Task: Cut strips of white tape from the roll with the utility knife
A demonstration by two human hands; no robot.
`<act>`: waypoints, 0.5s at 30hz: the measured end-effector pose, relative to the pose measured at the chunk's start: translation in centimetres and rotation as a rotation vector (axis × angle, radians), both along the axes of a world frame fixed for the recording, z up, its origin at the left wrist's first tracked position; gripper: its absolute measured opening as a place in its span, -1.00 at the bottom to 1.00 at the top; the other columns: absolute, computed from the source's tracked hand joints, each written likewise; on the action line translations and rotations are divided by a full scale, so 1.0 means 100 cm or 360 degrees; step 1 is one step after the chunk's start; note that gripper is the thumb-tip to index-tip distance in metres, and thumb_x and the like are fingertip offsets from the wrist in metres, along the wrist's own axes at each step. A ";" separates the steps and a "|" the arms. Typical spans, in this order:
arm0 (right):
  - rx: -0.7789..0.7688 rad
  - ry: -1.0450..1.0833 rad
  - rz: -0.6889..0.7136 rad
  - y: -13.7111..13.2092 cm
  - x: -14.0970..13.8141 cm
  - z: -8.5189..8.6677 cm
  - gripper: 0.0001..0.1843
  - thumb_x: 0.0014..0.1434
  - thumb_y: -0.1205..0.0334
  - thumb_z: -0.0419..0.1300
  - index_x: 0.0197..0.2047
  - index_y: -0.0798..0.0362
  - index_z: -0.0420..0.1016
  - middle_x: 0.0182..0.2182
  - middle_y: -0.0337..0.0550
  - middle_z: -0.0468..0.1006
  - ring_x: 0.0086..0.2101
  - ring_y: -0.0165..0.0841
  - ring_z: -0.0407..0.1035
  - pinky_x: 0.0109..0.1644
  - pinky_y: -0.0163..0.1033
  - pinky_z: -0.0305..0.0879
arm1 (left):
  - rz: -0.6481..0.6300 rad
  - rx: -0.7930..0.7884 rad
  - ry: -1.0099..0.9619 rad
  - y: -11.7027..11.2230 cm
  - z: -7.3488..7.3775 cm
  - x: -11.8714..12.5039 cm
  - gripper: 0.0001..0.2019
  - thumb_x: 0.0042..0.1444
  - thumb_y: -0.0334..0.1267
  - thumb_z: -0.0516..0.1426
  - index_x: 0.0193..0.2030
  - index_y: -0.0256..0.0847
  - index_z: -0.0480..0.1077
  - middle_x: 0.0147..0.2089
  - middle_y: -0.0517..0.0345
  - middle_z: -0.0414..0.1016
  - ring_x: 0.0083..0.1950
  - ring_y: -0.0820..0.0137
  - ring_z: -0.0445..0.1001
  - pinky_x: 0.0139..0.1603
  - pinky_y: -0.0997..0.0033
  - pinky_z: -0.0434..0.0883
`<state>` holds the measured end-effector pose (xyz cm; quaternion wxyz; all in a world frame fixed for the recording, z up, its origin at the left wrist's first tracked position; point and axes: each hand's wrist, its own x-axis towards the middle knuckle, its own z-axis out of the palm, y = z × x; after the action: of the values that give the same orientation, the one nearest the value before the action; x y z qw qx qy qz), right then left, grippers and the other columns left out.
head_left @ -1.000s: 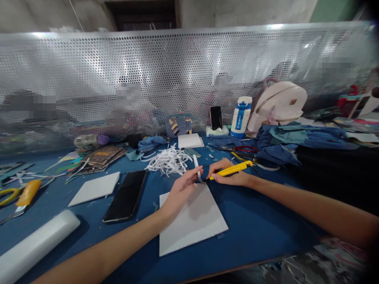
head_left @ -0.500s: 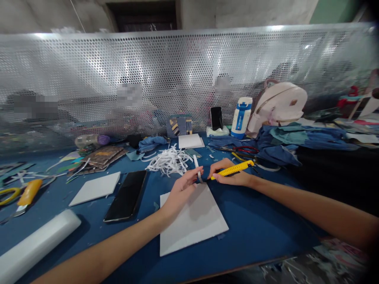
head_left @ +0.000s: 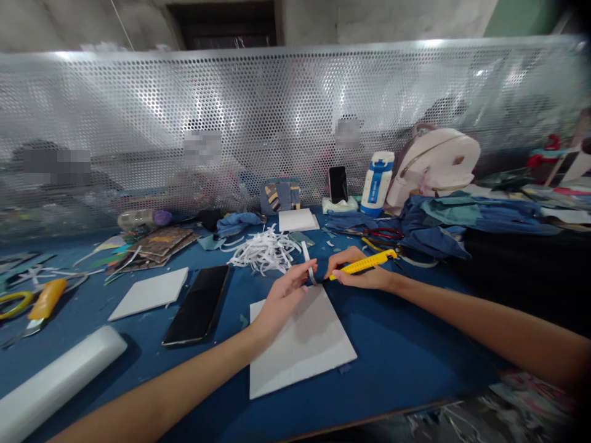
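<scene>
My left hand [head_left: 287, 297] is over the far edge of a white rectangular board [head_left: 300, 351] lying on the blue table. Its fingers are bent round a narrow white strip [head_left: 305, 251], whose top end sticks up past them. A yellow utility knife [head_left: 363, 265] is gripped in my right hand [head_left: 353, 271], just to the right of my left fingertips. The knife slants up to the right; its tip, near the board's far corner, is too small to make out clearly. A heap of curled white strips [head_left: 265, 251] lies just beyond my left hand.
Left of the board are a black phone [head_left: 197, 304], a smaller white board [head_left: 150, 293], an orange-handled tool [head_left: 46, 301] and a long white block [head_left: 64, 381]. Behind stand a bottle [head_left: 377, 184] and a backpack [head_left: 436, 163], with denim cloth [head_left: 429, 231] in front. A perforated metal screen [head_left: 277, 111] closes the back.
Almost nothing differs. Both hands, the strip and the knife keep nearly the same places, and the view has shifted very slightly.
</scene>
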<state>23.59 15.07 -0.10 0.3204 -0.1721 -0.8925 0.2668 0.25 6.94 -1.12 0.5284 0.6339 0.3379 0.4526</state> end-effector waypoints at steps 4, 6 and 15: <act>0.0020 0.0026 0.0006 0.000 0.000 0.000 -0.76 0.23 0.21 0.13 -0.33 0.15 0.56 -0.54 -0.20 0.50 -0.54 -0.46 0.34 -0.44 -0.41 0.19 | 0.0000 0.0005 0.0003 0.000 0.000 0.000 -0.56 0.27 -0.14 0.14 0.28 0.00 0.38 0.32 0.06 0.38 0.36 0.09 0.27 0.39 0.09 0.15; 0.0025 0.0022 -0.0003 0.000 0.000 0.000 -0.76 0.23 0.20 0.13 -0.34 0.15 0.56 -0.55 -0.20 0.49 -0.55 -0.46 0.33 -0.45 -0.41 0.18 | 0.0005 0.0007 0.0008 0.000 0.000 0.000 -0.57 0.27 -0.14 0.15 0.28 0.01 0.39 0.32 0.07 0.38 0.37 0.10 0.27 0.39 0.09 0.15; -0.0013 -0.0004 0.0002 0.000 0.001 0.001 -0.70 0.28 0.16 0.09 -0.32 0.16 0.56 -0.56 -0.20 0.47 -0.56 -0.46 0.31 -0.45 -0.41 0.19 | 0.0018 0.0032 0.0023 0.001 -0.002 0.000 -0.57 0.26 -0.14 0.15 0.27 0.00 0.40 0.32 0.05 0.38 0.35 0.07 0.28 0.38 0.07 0.15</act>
<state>23.67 15.04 -0.03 0.3185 -0.1731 -0.8919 0.2703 0.20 7.07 -1.31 0.5169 0.6406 0.3407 0.4542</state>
